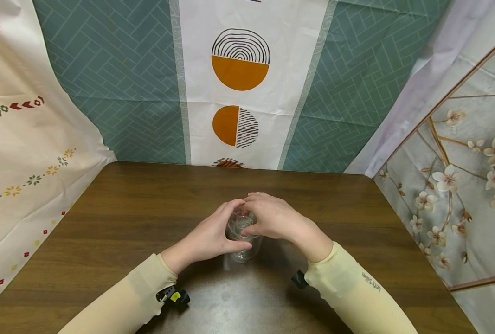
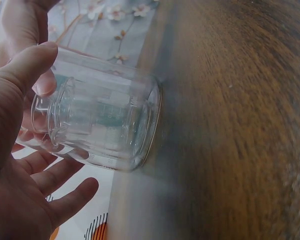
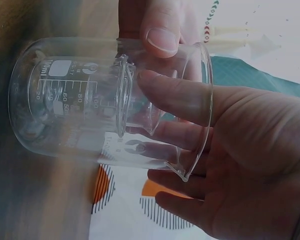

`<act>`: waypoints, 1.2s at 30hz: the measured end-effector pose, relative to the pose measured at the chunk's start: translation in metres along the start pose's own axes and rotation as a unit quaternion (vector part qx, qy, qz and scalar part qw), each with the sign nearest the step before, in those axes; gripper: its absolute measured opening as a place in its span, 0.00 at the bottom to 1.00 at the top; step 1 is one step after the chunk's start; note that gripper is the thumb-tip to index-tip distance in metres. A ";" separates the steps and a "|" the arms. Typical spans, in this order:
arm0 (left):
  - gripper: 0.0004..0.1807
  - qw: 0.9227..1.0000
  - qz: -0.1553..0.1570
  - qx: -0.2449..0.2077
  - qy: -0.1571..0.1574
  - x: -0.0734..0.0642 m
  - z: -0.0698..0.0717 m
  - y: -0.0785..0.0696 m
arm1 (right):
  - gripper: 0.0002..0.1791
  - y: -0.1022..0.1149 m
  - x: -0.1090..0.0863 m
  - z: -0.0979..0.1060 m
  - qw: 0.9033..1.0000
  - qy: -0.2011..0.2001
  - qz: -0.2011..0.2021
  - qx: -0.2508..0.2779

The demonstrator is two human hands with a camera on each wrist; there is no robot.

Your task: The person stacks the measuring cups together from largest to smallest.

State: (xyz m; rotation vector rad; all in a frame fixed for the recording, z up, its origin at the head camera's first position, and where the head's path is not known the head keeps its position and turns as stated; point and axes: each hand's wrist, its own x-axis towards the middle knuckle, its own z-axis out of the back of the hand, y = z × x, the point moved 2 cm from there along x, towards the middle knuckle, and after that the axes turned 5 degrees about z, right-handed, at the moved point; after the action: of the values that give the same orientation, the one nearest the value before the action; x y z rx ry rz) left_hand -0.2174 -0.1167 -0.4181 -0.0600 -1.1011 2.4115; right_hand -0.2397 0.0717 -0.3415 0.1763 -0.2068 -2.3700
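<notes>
A large clear glass beaker (image 1: 247, 255) stands upright on the table, between both hands. Inside it is a smaller beaker (image 3: 82, 95) with white markings reading 100 ml. A still smaller glass rim (image 3: 150, 120) shows within that one. My left hand (image 1: 207, 236) holds the large beaker from outside, thumb on the near side and fingers round the far side. My right hand (image 1: 278, 220) reaches over the top, its thumb (image 3: 175, 97) and a finger inside the large rim, pinching the smallest glass. Its other fingers stay outside. Reflections partly hide the nested glass.
The dark brown wooden table (image 1: 147, 195) meets a green and white patterned cloth (image 1: 247, 97) at the back. A cream cloth (image 1: 30, 153) hangs at the left and a flowered cloth (image 1: 452, 204) at the right. Small black devices (image 1: 174, 297) sit at both wrists.
</notes>
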 end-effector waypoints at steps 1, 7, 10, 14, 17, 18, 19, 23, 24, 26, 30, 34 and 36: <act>0.56 1.000 -0.001 0.000 -0.001 0.000 0.000 0.000 | 0.25 0.000 0.000 0.000 1.000 -0.001 0.003 -0.002; 0.56 1.000 0.000 0.003 -0.003 0.000 0.000 0.000 | 0.22 0.000 0.002 0.000 1.000 -0.007 0.018 -0.018; 0.56 1.000 0.001 0.000 -0.003 0.000 0.000 0.000 | 0.21 0.000 0.003 0.000 1.000 -0.004 0.017 -0.023; 0.56 1.000 -0.001 -0.003 -0.003 0.000 0.000 0.000 | 0.20 0.000 0.004 0.001 1.000 0.000 0.014 -0.025; 0.56 1.000 -0.002 -0.001 -0.004 0.000 -0.001 0.001 | 0.19 -0.001 0.004 0.000 1.000 0.002 0.013 -0.021; 0.56 1.000 -0.003 0.000 -0.004 0.000 -0.001 0.001 | 0.19 -0.001 0.004 0.000 1.000 0.002 0.013 -0.019; 0.56 1.000 -0.003 0.001 -0.004 0.000 -0.001 0.002 | 0.19 -0.001 0.004 0.000 1.000 0.003 0.014 -0.018; 0.56 1.000 -0.005 0.002 -0.006 0.000 -0.001 0.002 | 0.18 -0.002 0.004 0.001 1.000 0.002 0.012 -0.015; 0.55 1.000 -0.005 0.002 -0.007 0.001 -0.001 0.002 | 0.18 -0.002 0.004 0.001 1.000 0.002 0.011 -0.014; 0.55 1.000 -0.005 0.003 -0.007 0.001 -0.001 0.002 | 0.18 -0.002 0.004 0.001 1.000 0.003 0.008 -0.012; 0.55 1.000 -0.004 0.003 -0.007 0.001 -0.002 0.002 | 0.18 -0.002 0.004 0.001 1.000 0.005 0.004 -0.011; 0.55 1.000 -0.006 0.004 -0.007 0.000 -0.002 0.002 | 0.18 -0.001 0.004 0.001 1.000 0.005 0.003 -0.013; 0.55 1.000 -0.006 0.004 -0.007 0.000 -0.002 0.002 | 0.18 -0.001 0.004 0.002 1.000 0.005 0.002 -0.013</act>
State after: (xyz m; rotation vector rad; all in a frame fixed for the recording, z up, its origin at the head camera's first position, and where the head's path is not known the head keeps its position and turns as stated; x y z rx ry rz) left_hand -0.2181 -0.1165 -0.4207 -0.0329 -1.0957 2.4096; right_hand -0.2433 0.0699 -0.3404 0.1746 -0.1705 -2.3663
